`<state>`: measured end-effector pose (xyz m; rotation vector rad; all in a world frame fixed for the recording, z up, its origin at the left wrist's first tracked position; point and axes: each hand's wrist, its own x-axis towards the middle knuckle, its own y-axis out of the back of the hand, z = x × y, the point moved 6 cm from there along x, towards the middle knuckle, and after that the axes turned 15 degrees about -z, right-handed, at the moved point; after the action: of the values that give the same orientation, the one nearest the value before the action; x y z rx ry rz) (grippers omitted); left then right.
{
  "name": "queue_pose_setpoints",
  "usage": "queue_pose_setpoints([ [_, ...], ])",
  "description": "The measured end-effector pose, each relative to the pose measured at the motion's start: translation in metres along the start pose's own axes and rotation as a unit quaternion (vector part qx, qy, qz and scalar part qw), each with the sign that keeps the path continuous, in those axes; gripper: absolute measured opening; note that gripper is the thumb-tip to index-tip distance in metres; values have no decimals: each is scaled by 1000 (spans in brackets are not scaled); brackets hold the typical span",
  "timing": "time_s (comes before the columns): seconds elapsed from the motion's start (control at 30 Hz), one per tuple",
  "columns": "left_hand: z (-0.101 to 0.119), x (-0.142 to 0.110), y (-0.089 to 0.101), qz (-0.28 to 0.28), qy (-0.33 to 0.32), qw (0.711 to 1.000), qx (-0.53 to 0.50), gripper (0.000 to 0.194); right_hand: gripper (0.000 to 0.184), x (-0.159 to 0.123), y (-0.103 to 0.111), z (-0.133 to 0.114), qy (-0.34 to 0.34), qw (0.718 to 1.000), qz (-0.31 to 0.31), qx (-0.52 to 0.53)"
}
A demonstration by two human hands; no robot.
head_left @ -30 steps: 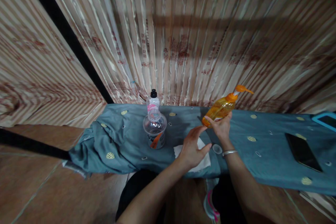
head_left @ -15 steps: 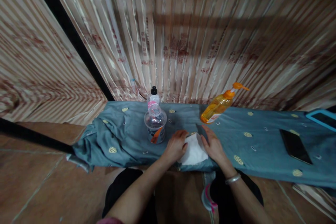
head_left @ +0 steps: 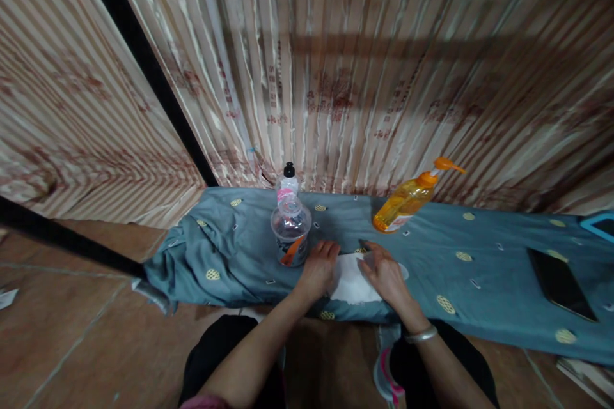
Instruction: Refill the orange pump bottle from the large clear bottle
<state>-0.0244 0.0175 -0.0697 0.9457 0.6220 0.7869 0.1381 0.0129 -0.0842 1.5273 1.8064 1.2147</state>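
A white sheet, perhaps tissue or thin cloth (head_left: 352,281), lies flat near the front edge of the cloth-covered bench. My left hand (head_left: 319,268) rests along its left edge with the fingers stretched forward. Across its right part lies my right hand (head_left: 386,275), fingers spread and thumb apart; a bit of the white sheet shows beyond that hand. Just left of my left hand stands a clear plastic tub (head_left: 292,246) with an orange and black print. Farther back, an orange pump bottle (head_left: 403,204) stands beyond my right hand.
A clear bottle with a black cap (head_left: 288,186) stands behind the tub. On the right of the blue-green cloth (head_left: 446,268) lie a black phone (head_left: 561,284) and a blue-framed object (head_left: 599,225). A pleated curtain (head_left: 330,64) hangs behind; a black pole (head_left: 148,64) crosses at left.
The white sheet now spreads wider, reaching past my right hand. My left hand's fingers have straightened, and my right hand has come down over the sheet. The view has shifted slightly.
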Motion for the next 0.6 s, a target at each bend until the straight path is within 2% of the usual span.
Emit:
queue_pose_setpoints([
  [0.13,18,-5,2,12,-52,998,17,46,55,37,23,-35,44,997,26,49],
  [0.2,24,-7,2,2,-65,998,7,43,56,70,34,-54,70,993,37,83],
  [0.3,30,-8,3,-3,-79,997,-11,40,53,128,37,-81,125,981,13,148],
  [0.4,31,-9,4,6,-89,995,-34,39,64,181,27,-101,149,970,-21,188],
  [0.5,29,-10,4,14,-94,994,-54,39,73,221,5,-115,160,957,-72,233],
  [0.53,28,-10,3,15,-93,994,-56,39,71,230,-2,-119,165,951,-78,251],
  [0.6,27,-10,3,14,-90,994,-58,40,48,244,-15,-124,174,938,-84,287],
])
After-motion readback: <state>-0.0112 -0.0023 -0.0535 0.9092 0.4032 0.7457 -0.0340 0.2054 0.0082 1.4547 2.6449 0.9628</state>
